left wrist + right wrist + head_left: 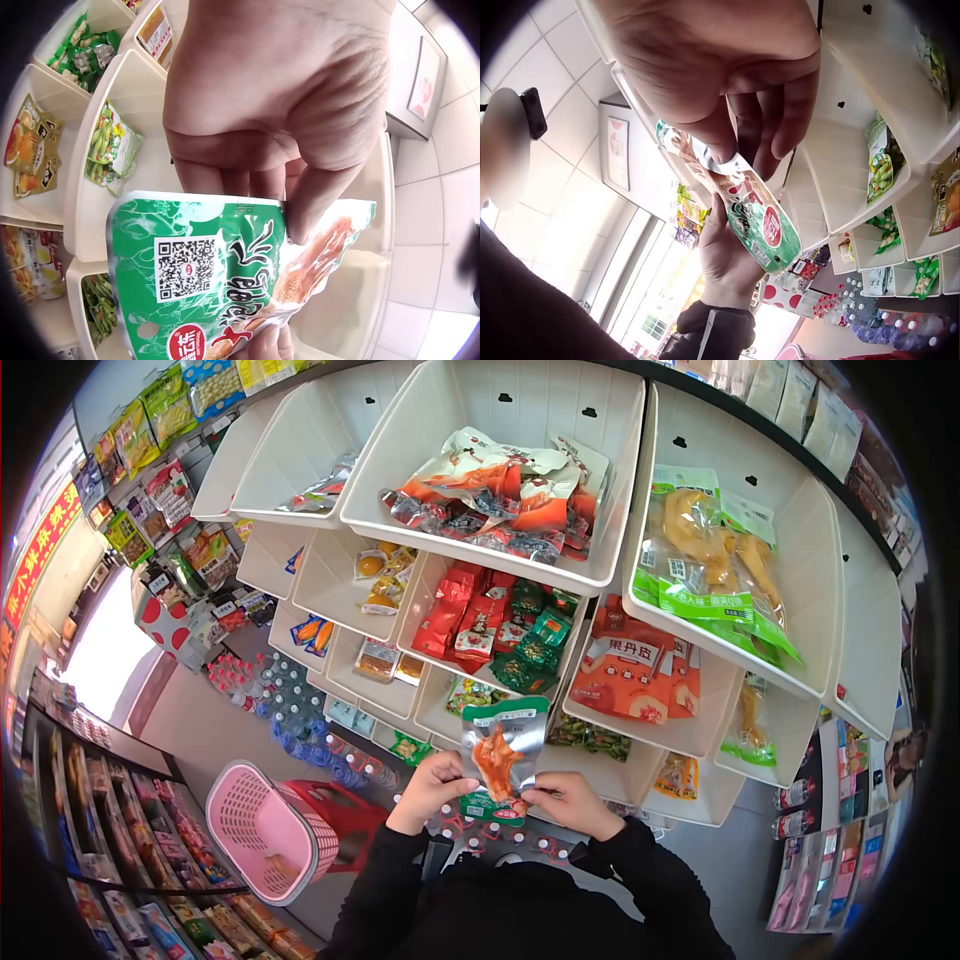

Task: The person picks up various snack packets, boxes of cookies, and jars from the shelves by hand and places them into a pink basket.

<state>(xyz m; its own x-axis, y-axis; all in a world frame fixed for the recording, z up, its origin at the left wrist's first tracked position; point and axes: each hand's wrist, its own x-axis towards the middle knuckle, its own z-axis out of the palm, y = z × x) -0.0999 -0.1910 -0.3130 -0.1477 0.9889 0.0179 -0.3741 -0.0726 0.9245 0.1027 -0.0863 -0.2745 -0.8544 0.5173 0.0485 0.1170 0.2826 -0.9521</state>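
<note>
The left grip (434, 790) and right grip (574, 803) both pinch a snack bag (503, 748) below the frame's middle; a pink basket (256, 820) sits lower left.

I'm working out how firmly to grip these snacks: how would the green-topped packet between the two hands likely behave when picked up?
The green-topped packet would probably flex, since its surface bends in the left wrist view. It is likely light: the left hand and right hand just pinch its edges. Its shiny surface might be slippery.
</note>
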